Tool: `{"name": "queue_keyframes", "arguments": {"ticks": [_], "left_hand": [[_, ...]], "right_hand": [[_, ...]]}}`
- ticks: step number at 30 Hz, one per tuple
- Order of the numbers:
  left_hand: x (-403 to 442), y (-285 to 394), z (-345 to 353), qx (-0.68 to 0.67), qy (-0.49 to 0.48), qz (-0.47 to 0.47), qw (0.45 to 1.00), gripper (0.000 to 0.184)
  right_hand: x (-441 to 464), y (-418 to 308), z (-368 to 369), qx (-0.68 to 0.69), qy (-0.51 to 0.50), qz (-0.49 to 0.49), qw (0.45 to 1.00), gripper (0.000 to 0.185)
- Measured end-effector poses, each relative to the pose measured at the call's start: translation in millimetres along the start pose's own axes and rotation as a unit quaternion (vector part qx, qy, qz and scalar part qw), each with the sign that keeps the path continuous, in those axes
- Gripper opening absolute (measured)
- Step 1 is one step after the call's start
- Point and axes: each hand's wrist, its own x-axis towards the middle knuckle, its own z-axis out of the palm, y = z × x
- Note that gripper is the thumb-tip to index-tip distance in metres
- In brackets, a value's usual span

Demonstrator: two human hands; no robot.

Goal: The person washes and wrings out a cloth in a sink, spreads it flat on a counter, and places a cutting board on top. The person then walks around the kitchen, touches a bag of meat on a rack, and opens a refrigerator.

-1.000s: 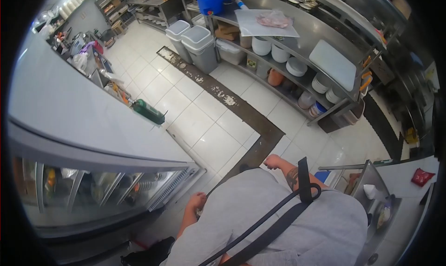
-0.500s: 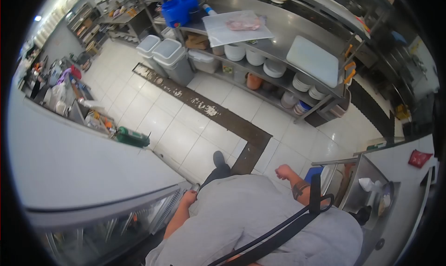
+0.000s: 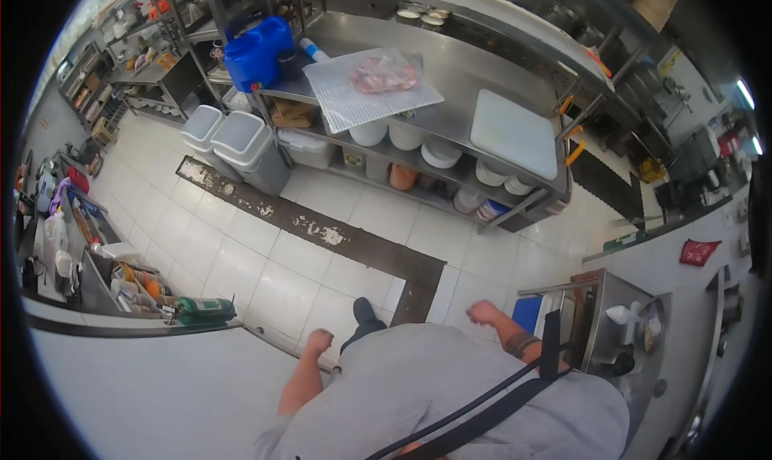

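Observation:
My left hand (image 3: pixel 319 343) hangs low in front of me, fingers curled in, above the tiled floor and beside the white appliance top. Nothing shows in it. My right hand (image 3: pixel 482 313) is out to the right, also loosely closed with nothing visible in it, near the blue and white objects beside the steel counter (image 3: pixel 599 323). Farther ahead, a clear bag of pink meat (image 3: pixel 386 71) lies on a pale ridged tray or sheet (image 3: pixel 338 106) that overhangs the front of the steel worktable (image 3: pixel 458 50). Neither hand touches these.
A white cutting board (image 3: pixel 515 132) rests on the worktable's right end, a blue jug (image 3: pixel 261 51) at its left. Bowls and plates fill the shelf below. Two grey bins (image 3: pixel 249 150) stand left. A dark, debris-strewn floor strip (image 3: pixel 378 259) crosses the tiles. A green bottle (image 3: pixel 205 310) lies left.
My left hand has come away from the edge of the glass-fronted appliance and swung forward. My view has turned right and moved ahead. My right hand stays closed at my side.

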Motion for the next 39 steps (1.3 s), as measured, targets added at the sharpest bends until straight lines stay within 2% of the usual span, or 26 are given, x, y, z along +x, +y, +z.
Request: {"name": "queue_keyframes", "arguments": {"ticks": [1,3,4,6,8,11,12,13,14,15,16,17,18,20,21,22,23,25,26,28,29,30,31,34,37,39], "left_hand": [[11,5,-24,0.002,-0.005,0.000,1.000,0.026],[22,21,-61,-0.252,0.044,-0.249,0.934,0.024],[28,18,-77,-0.245,0.038,-0.251,0.936,0.024],[55,-4,-101,-0.169,0.022,-0.193,0.966,0.025],[77,-14,-125,-0.113,0.022,-0.159,0.981,0.025],[114,-8,-159,-0.161,-0.019,-0.213,0.964,0.023],[136,-29,-155,0.022,-0.061,-0.087,0.994,0.022],[153,-38,-153,0.202,-0.102,0.041,0.973,0.021],[166,-35,-151,0.206,-0.109,0.039,0.972,0.021],[176,-28,-147,0.103,-0.073,0.067,0.990,0.019],[181,-8,-155,0.016,-0.065,0.019,0.998,0.019],[184,13,-165,-0.072,-0.049,-0.027,0.996,0.019],[181,49,-176,-0.149,-0.059,-0.139,0.977,0.020],[181,102,-195,-0.140,-0.064,-0.134,0.979,0.021],[185,125,-198,-0.144,-0.071,-0.125,0.979,0.022],[194,146,-204,-0.143,-0.066,-0.127,0.979,0.022],[205,164,-211,-0.090,-0.061,-0.070,0.992,0.025],[226,209,-235,-0.019,-0.025,0.002,1.000,0.028],[234,235,-247,-0.004,0.003,0.017,1.000,0.028],[258,266,-265,-0.056,0.039,0.064,0.996,0.028],[266,286,-280,-0.056,0.038,0.063,0.996,0.028],[274,311,-299,-0.057,0.059,0.095,0.992,0.027],[287,334,-317,-0.059,0.081,0.129,0.987,0.026],[343,371,-373,-0.111,0.125,0.125,0.978,0.026],[417,391,-440,-0.086,0.302,0.207,0.927,0.024],[456,422,-494,-0.120,0.380,0.196,0.896,0.027]], "right_hand": [[-5,-26,-23,0.115,0.056,0.014,0.992,0.028],[-19,-76,-57,0.235,0.108,0.034,0.965,0.029],[-26,-98,-70,0.318,0.147,0.017,0.937,0.028],[-26,-113,-68,0.408,0.186,0.004,0.894,0.027],[-26,-112,-62,0.344,0.188,-0.021,0.920,0.028],[-22,-82,-36,0.199,0.101,0.039,0.974,0.024],[-12,-55,-17,0.051,0.065,-0.026,0.996,0.021],[-6,-29,-1,-0.098,0.024,-0.090,0.991,0.020],[-11,-14,8,-0.087,-0.007,-0.059,0.994,0.018],[-17,-1,18,-0.076,-0.040,-0.029,0.996,0.019],[-15,18,27,0.127,-0.079,0.058,0.987,0.019],[-13,37,37,0.317,-0.082,0.156,0.932,0.019],[17,73,57,0.450,-0.133,0.074,0.880,0.018],[76,143,94,0.692,-0.297,-0.029,0.657,0.017],[72,116,57,0.605,-0.244,0.059,0.755,0.015],[80,96,34,0.603,-0.246,0.055,0.757,0.015],[89,77,15,0.434,-0.097,0.001,0.895,0.015],[126,65,-23,0.238,0.089,-0.070,0.965,0.013],[147,63,-40,0.239,0.115,-0.083,0.960,0.018],[127,21,-122,0.002,0.158,-0.143,0.977,0.018],[113,-5,-151,0.003,0.157,-0.143,0.977,0.018],[102,-27,-179,0.275,0.170,-0.037,0.945,0.017],[99,-36,-199,0.523,0.171,0.072,0.832,0.017],[107,-35,-228,0.525,0.196,0.049,0.827,0.018],[102,-26,-229,0.542,0.190,0.090,0.814,0.014],[121,27,-179,0.323,0.209,-0.023,0.923,0.013]]}}
